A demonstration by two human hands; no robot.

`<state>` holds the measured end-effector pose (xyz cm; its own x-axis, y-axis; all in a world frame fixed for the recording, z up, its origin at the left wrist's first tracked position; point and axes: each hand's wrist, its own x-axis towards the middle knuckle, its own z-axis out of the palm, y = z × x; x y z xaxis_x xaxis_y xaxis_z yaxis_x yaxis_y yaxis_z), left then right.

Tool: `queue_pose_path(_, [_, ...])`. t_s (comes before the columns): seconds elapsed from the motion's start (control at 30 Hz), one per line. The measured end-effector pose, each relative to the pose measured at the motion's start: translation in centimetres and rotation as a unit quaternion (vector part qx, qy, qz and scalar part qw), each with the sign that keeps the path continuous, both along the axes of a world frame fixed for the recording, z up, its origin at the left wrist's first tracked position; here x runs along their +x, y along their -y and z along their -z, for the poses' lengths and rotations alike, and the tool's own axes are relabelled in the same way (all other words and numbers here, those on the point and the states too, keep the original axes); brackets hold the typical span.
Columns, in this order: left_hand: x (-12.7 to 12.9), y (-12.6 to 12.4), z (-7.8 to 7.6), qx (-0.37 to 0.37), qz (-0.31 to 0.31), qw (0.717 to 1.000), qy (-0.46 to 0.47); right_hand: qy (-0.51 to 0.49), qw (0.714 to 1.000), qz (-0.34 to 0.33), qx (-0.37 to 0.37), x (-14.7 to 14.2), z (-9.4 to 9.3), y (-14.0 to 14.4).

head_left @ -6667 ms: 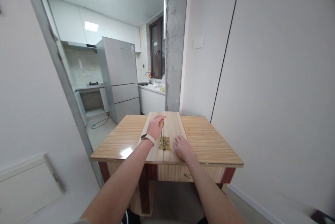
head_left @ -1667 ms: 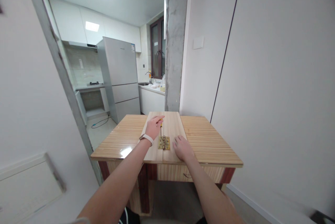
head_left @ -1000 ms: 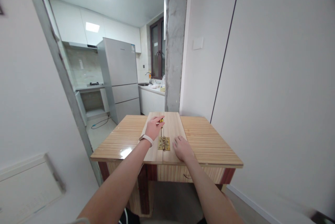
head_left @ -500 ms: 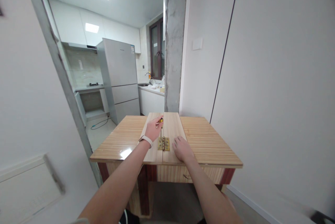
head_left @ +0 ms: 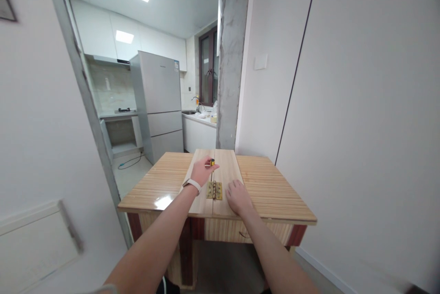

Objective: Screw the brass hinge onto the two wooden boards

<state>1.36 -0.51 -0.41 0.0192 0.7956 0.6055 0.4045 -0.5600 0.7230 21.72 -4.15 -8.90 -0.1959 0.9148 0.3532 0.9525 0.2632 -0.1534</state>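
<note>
My left hand [head_left: 201,171], with a white-banded watch on its wrist, is closed on the yellow and black handle of a screwdriver [head_left: 212,163]. The thumb and fingers pinch this handle above the boards. Just nearer to me lies a brass-coloured hinge [head_left: 214,190], spanning the seam between two pale wooden boards, the left board [head_left: 200,206] and the right board [head_left: 225,162]. The screwdriver's tip is too small to make out against the hinge. On the right board my right hand [head_left: 238,197] rests palm down, fingers slightly bent, holding nothing, just right of the hinge.
The boards lie across a striped wooden table [head_left: 275,188] with a drawer [head_left: 233,230] under its front edge. Behind it stand a grey fridge [head_left: 161,88] and a sink counter [head_left: 199,129]. White walls flank both sides.
My left thumb has stretched outward and the fingers have shifted around the screwdriver handle. The right hand stays on the board. The whole view has shifted slightly.
</note>
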Motion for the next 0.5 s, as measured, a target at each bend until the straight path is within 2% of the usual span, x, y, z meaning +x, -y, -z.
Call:
queue_pose_path(0.07, [0.0, 0.2, -0.2, -0.018, 0.002, 1.0, 0.0, -0.002, 1.0, 0.002, 0.019, -0.5, -1.6, 0.0])
queue_pose_path(0.17, [0.1, 0.5, -0.6, -0.012, -0.003, 1.0, -0.016, -0.055, 0.997, 0.046, 0.026, -2.0, -5.6, -0.2])
queue_pose_path(0.33, [0.2, 0.9, -1.0, -0.008, -0.04, 0.999, -0.035, -0.051, 0.998, -0.002, 0.028, -4.9, -13.1, 0.1])
queue_pose_path(0.4, [0.2, 0.9, -1.0, -0.007, -0.042, 0.998, -0.04, -0.022, 0.999, -0.013, 0.033, -6.0, -15.0, 0.2])
queue_pose_path(0.5, [0.2, 0.7, -1.1, -0.008, -0.048, 0.997, -0.052, 0.044, 0.999, -0.013, 0.015, -7.2, -16.3, 0.0])
